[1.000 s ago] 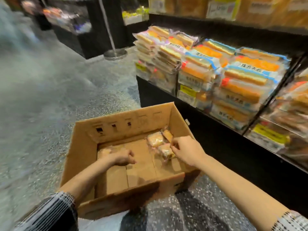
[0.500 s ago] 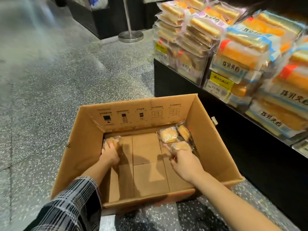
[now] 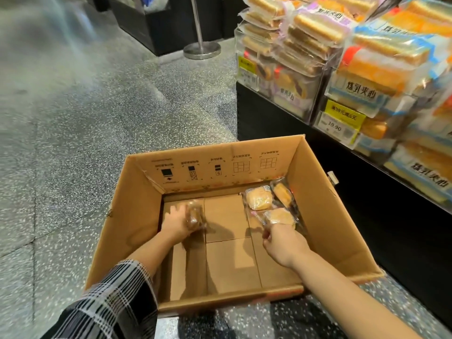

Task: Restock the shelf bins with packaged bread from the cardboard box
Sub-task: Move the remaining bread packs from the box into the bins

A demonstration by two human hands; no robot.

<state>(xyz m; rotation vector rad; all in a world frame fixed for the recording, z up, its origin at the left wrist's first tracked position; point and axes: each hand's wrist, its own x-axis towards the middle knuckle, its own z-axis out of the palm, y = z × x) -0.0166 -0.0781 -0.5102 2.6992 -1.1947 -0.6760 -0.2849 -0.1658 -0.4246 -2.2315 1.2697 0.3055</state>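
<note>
An open cardboard box (image 3: 325,231) stands on the floor beside the shelf. My left hand (image 3: 176,223) is inside it at the left and grips a wrapped bread pack (image 3: 194,214), blurred by motion. My right hand (image 3: 281,241) reaches in at the right and pinches the wrapper edge of a round bread pack (image 3: 281,216). Two more packs lie beyond it: one round bun (image 3: 259,199) and one tilted against the right wall (image 3: 282,192). Clear shelf bins (image 3: 318,94) at the upper right are piled with packaged bread.
The black shelf base (image 3: 269,118) runs along the right, close to the box. Yellow price tags (image 3: 342,121) hang on the bin fronts. A metal stanchion base (image 3: 201,50) and dark displays stand farther back on the speckled floor (image 3: 73,143).
The view tilted down and nearer to the box. My left hand closed on the left pack and drew it rightward off the corner. My right hand took hold of the near right pack's wrapper.
</note>
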